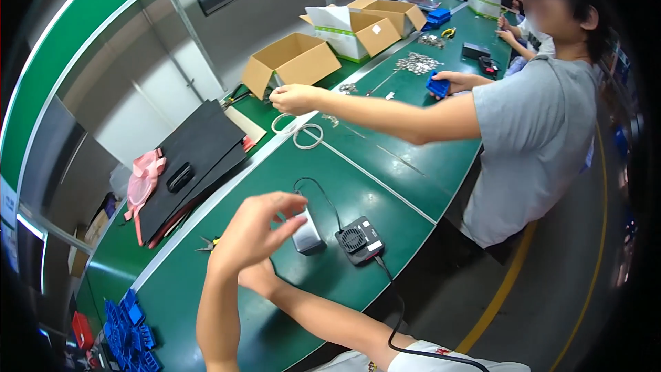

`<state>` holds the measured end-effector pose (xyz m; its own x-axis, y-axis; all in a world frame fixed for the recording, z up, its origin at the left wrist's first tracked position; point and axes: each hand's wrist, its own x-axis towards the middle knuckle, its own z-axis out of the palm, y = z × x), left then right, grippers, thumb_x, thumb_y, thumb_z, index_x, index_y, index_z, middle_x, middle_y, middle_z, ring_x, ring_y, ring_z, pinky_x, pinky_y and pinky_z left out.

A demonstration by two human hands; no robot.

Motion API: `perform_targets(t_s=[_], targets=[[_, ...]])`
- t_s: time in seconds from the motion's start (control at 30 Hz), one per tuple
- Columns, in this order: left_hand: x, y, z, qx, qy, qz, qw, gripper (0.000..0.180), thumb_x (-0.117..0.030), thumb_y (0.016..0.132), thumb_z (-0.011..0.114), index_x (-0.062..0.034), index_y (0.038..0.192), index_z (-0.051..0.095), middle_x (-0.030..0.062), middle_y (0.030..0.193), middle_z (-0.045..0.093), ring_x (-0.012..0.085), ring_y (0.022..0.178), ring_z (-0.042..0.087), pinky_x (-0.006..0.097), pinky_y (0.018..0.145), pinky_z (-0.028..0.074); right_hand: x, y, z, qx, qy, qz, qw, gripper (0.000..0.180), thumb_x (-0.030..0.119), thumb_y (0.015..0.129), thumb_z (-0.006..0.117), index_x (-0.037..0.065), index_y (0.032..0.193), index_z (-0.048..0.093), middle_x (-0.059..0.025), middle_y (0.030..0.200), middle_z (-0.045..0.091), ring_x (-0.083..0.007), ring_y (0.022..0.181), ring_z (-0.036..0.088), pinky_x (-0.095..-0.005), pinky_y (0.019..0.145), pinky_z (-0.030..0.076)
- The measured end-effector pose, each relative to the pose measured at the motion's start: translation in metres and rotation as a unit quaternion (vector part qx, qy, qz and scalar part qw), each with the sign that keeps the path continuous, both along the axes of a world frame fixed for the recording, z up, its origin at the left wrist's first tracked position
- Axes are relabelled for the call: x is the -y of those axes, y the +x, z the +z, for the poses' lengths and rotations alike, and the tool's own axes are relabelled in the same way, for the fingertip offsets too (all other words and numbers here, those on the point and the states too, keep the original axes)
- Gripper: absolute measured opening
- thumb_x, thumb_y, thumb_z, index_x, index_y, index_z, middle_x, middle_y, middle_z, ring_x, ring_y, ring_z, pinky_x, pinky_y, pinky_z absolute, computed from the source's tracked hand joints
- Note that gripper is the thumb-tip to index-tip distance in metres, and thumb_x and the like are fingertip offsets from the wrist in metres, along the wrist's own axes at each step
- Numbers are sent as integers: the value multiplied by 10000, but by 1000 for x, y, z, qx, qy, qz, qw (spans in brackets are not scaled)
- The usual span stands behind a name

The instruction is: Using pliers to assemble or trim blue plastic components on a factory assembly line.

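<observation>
My left hand [258,231] is raised over the green bench with thumb and fingers apart, holding nothing that I can see. Just beyond its fingertips stands a small grey box-shaped device [308,236], partly covered by the fingers. My right hand [257,277] sits low behind my left wrist. Its fingers are hidden there, so whether they grip something does not show. Right of the grey device lies a black square unit [360,240] with a round fan grille and cables. Pliers [207,243] with a yellow handle poke out left of my left wrist.
Blue plastic parts [129,331] are piled at lower left. Black sheets [196,165] carry a black case and pink cloth. A co-worker in grey [533,131] reaches across toward open cartons [292,62], a blue piece in the other hand. A cable hangs over the bench's right edge.
</observation>
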<state>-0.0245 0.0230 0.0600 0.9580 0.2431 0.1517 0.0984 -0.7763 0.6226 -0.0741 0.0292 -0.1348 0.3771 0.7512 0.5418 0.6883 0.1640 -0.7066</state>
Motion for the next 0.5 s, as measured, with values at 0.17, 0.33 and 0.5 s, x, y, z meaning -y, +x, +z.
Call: perform_targets(t_s=[0.17, 0.33, 0.5], targets=[[-61, 7, -26, 34, -22, 137, 990, 237, -122, 836, 633, 29, 1018, 650, 143, 851, 694, 206, 731, 669, 322, 670, 531, 2, 5, 24, 138, -106, -19, 985, 676, 400, 717, 717, -6, 1210, 494, -239, 1368, 394, -352, 1306, 343, -576, 1087, 227], [-102, 8, -113, 227, -111, 313, 916, 148, -93, 893, 556, 11, 916, 659, 28, 703, 634, 86, 591, 574, 232, 556, 453, -8, -5, -6, 248, -173, -2, 953, 561, 442, 872, 477, 72, 1294, 476, -119, 1370, 453, -336, 1312, 371, -606, 1098, 160], [-109, -12, -139, 343, -70, 385, 854, 117, -76, 907, 551, -36, 906, 661, -14, 663, 570, 34, 536, 453, 193, 483, 352, -4, -1, -7, 293, -175, 7, 940, 694, 554, 881, 448, 9, 1309, 404, -139, 1274, 508, -332, 1269, 420, -616, 1088, 148]])
